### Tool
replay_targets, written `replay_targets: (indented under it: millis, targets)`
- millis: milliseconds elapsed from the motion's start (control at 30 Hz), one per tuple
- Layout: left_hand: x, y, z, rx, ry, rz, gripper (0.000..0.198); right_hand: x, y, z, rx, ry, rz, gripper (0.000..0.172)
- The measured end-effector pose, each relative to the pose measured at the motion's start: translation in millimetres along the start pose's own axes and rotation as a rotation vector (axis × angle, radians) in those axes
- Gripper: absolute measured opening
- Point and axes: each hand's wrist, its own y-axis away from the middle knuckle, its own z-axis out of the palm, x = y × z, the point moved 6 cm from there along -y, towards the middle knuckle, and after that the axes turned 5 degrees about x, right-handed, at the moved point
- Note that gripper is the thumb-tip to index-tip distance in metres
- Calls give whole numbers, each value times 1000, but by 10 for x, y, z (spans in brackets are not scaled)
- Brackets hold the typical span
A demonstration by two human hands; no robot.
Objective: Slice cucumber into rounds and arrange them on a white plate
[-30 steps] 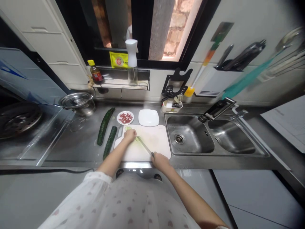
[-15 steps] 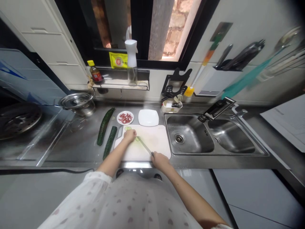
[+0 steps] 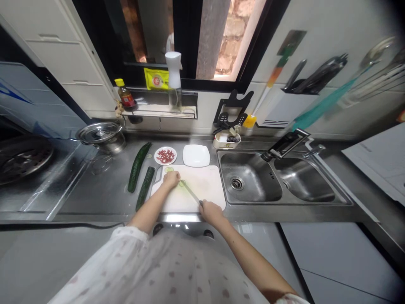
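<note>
Right, so the knife is being gripped by the handle in the right hand, fingers wrapped around it, and the blade is being angled across the white cutting board with its tip near the left hand. That one is being held bunched up over the board; whether anything is being pinched under those fingers can't be told from here. A thin cucumber slice is being shown right at the tip, with a few more slices being grouped near the board's far left corner.

Biggest worry imo: fingertips are being placed awfully close to that tip, so a nick could be caused by a small sideways slip, especially if damp slices are being skidded on. The board might also be shoved around if it isn't being gripped well by the smooth steel counter.

Also, the shorter cucumber is being crowded by the left forearm, so it could be rolled by a careless elbow. The small plate of red bits is being parked just behind the board, so it'd probably get bumped too.
</note>
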Motion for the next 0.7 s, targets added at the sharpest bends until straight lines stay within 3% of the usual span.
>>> replay_targets:
  millis: [700]
  targets:
    - [-8, -12, -3, 10, 5, -8, 17, 83, 106, 58, -25, 36, 25, 35]
